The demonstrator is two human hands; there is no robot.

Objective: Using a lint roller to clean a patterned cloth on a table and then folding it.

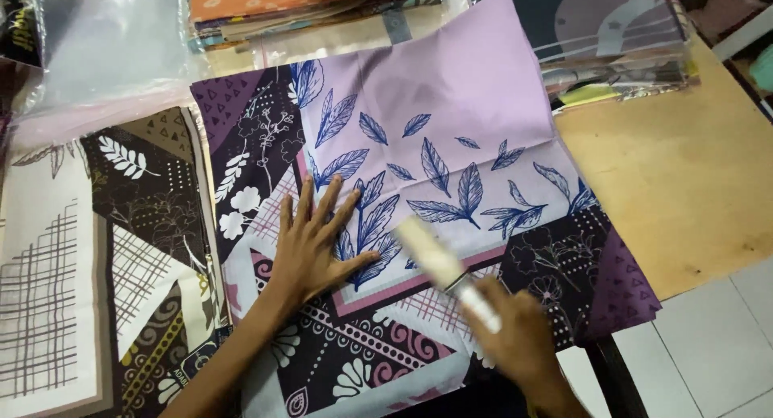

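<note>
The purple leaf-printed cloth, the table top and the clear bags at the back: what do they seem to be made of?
Cloth: likely thin woven fabric, smooth, slightly satin; it lies flat with soft creases. Table top: apparently wood or laminate, matt tan. Clear bags: thin glossy plastic, see-through with glare.

A wooden table [692, 176] with a bare light-brown top at the right – across it lies a lilac cloth with blue leaves [451, 120], beside it a dark patterned cloth [121, 249]; behind, a stack of folded fabrics [282, 7] and what may be clear plastic bags [105, 39]
</note>
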